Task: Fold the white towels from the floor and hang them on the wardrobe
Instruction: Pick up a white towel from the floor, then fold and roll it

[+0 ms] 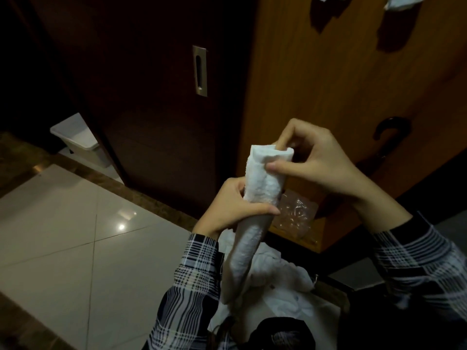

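Note:
I hold a white towel (262, 183) folded into a long narrow strip, upright in front of the orange-brown wardrobe door (328, 72). My left hand (232, 208) grips the strip around its middle. My right hand (316, 162) pinches its top end, thumb in front and fingers behind. The lower part of the strip hangs down between my arms. More white towels (283, 276) lie in a heap on the floor below. Two white towels (401, 2) hang at the top edge of the wardrobe.
A dark wooden sliding door (156, 97) with a metal recessed handle (200, 70) stands to the left. A white bin (80, 140) sits behind it. Glossy white floor tiles (75, 236) spread left. A dark hook handle (390, 130) and a clear plastic bag (295, 213) are near the wardrobe.

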A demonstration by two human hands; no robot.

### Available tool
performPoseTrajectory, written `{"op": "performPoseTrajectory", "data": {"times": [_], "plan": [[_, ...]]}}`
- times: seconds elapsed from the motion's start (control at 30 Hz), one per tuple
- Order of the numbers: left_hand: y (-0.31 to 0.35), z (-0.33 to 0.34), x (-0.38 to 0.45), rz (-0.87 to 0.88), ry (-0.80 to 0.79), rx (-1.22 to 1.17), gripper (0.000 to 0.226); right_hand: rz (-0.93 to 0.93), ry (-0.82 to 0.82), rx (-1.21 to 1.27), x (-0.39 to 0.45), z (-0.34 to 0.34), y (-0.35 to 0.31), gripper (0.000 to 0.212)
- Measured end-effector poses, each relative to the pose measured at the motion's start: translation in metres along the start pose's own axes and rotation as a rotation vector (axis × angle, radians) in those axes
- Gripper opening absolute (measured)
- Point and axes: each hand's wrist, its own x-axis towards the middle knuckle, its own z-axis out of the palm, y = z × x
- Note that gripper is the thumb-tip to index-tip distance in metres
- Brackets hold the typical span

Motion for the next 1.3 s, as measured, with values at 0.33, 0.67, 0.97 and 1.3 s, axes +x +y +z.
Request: {"op": "performPoseTrajectory", "data": {"times": [0.33,0.67,0.97,1.3], "plan": [[0.004,0.001,-0.002,0.116,0.006,0.173,0.048,0.068,-0.235,0.136,0.004,-0.011,-0.013,0.053],[0.003,0.008,0.001,0.104,0.108,0.147,0.036,0.146,-0.113,0.249,0.004,-0.008,0.0,0.053],[0.029,0.007,0.002,0.176,0.296,0.009,0.016,0.51,-0.128,0.749,-0.047,0.067,0.058,0.088],[0.023,-0.001,0.001,0.223,0.09,0.056,0.063,0.362,0.079,1.073,-0.045,0.076,0.062,0.059]]}}
